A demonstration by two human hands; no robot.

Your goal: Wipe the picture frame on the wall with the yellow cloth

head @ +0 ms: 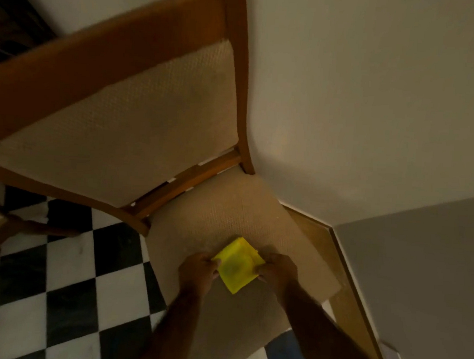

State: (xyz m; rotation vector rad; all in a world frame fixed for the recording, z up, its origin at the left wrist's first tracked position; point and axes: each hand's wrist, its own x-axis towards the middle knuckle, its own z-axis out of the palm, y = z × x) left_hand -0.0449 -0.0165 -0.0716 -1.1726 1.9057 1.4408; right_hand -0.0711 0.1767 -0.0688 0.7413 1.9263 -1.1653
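Pinching the folded yellow cloth (237, 264) at opposite edges, the left hand (198, 270) and right hand (277, 269) hold it low over the chair seat (228, 212). No picture frame is in sight; lifted carelessly, the fold may fall open.

The chair seat (228, 214) is bare all around the yellow cloth (236, 265), so there is room to slide toward 12 o'clock. Further that way the tall chair back (118, 123) blocks the path. At 3 o'clock the wall (371, 104) and its wooden trim (323, 247) stand close to the seat edge, a tight gap. At 9 o'clock the checkered floor (59, 293) lies open. The left hand (198, 270) and right hand (277, 269) hem the cloth in on both sides.
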